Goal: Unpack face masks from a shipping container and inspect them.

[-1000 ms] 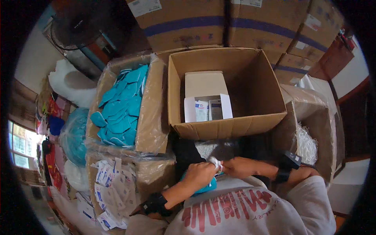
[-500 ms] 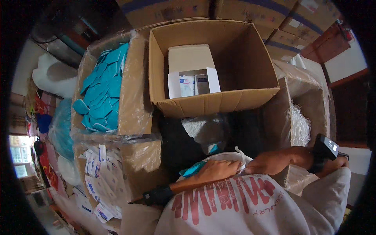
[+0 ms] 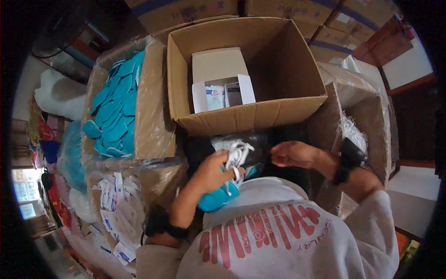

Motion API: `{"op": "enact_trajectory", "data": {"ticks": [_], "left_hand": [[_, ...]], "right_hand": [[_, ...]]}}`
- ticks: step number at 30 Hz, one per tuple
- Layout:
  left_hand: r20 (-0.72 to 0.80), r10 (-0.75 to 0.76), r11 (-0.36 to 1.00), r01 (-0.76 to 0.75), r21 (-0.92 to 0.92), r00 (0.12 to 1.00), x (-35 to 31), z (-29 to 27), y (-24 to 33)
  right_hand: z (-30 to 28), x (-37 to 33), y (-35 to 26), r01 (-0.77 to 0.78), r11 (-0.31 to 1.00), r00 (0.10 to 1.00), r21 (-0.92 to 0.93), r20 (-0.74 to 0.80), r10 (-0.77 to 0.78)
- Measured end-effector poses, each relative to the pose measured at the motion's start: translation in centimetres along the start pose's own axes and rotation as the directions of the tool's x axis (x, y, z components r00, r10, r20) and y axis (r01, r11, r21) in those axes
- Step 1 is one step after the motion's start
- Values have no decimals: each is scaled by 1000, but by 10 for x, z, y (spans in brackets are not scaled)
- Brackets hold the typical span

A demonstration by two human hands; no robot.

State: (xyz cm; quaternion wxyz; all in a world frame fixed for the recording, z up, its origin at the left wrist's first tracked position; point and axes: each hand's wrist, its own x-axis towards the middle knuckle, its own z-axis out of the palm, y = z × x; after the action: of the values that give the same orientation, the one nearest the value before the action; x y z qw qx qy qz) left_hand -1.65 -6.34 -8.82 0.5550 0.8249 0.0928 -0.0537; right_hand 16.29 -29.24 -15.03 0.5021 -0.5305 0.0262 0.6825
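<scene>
My left hand (image 3: pixel 211 173) is closed around white straps (image 3: pixel 239 156), which stand up in a looped bunch above its fingers. From below the same hand hangs a teal face mask (image 3: pixel 218 199), folded and curved, in front of my shirt. My right hand (image 3: pixel 297 154) is held apart to the right, above the dark lap, with its fingers pointing left and nothing visible in them. Another bit of teal (image 3: pixel 252 171) shows just behind the left hand, partly hidden.
A large open carton (image 3: pixel 251 118) stands ahead, holding a small white box (image 3: pixel 218 63) with packets. Left are plastic-lined cartons of teal masks (image 3: pixel 116 111) and white packets (image 3: pixel 118 214). At right, another carton holds white straps (image 3: pixel 354 132). Stacked cartons (image 3: pixel 186 10) line the back.
The hands, close together at my waist before, have moved apart. The left has lifted the mask and straps forward; the right has moved forward, away from them. The view has shifted slightly.
</scene>
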Motion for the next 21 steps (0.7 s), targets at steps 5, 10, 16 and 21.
{"op": "enact_trajectory", "data": {"ticks": [5,10,16,21], "left_hand": [[-21,-112,994,112,-22,993,-4,-31,-11],[43,-123,992,124,-19,992,-5,-44,-2],[98,36,999,-33,-26,995,4,-39,3],[-152,4,984,-31,-178,988,-4,-59,5]], "right_hand": [[22,83,23,6,994,968,-105,-248,-33],[4,105,21,-14,989,993,-145,-121,-4],[106,47,-53,309,947,929,-83,237,-283],[135,38,-61,483,860,809,-164,459,-367]]}}
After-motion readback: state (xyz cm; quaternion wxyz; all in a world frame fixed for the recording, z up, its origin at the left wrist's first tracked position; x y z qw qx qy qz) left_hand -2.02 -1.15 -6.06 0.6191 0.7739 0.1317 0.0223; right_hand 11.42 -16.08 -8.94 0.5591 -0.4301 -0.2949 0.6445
